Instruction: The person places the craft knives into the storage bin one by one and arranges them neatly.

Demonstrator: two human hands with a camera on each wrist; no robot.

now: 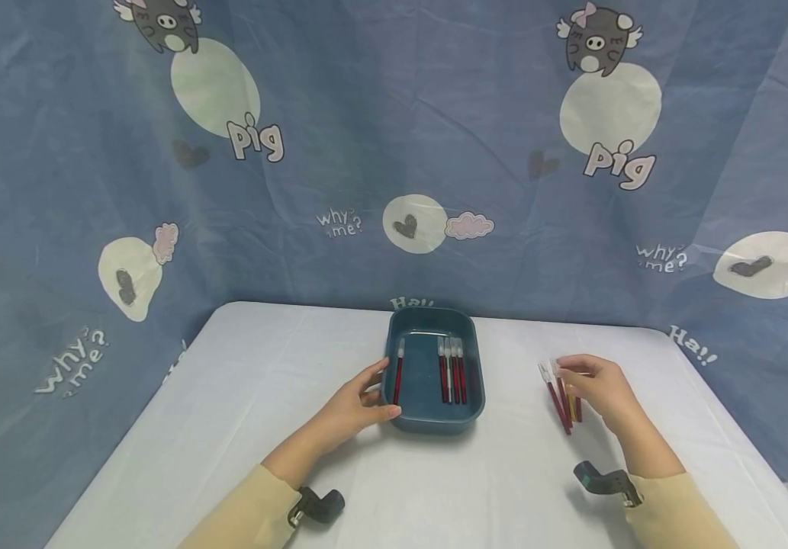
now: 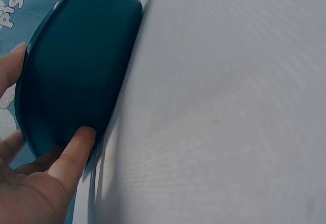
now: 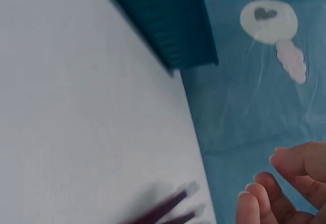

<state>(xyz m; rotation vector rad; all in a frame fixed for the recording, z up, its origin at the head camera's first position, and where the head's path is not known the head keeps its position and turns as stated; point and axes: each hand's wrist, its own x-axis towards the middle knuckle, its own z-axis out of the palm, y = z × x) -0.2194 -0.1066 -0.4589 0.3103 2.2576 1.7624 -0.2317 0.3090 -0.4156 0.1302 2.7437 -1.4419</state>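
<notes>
A teal plastic basin [image 1: 435, 423] stands on the table. My left hand [image 1: 354, 404] holds its near left corner, thumb on the outer wall and fingers along the left side. Inside, one slim red pen-like stick [image 1: 398, 374] with a clear cap lies by the left wall; several more lie side by side toward the right, one of them a silver stick [image 1: 448, 374]. To the basin's right, my right hand [image 1: 599, 389] hovers over a small group of capped sticks [image 1: 560, 408], dark red and one yellowish. In the right wrist view its curved fingers [image 3: 248, 208] have nothing between them.
White cloth covers the table [image 1: 284, 366]. Behind it hangs a blue printed curtain [image 1: 339, 152]. A dark wrist-worn device [image 1: 321, 505] sits at the left cuff and a similar device [image 1: 603, 480] at the right.
</notes>
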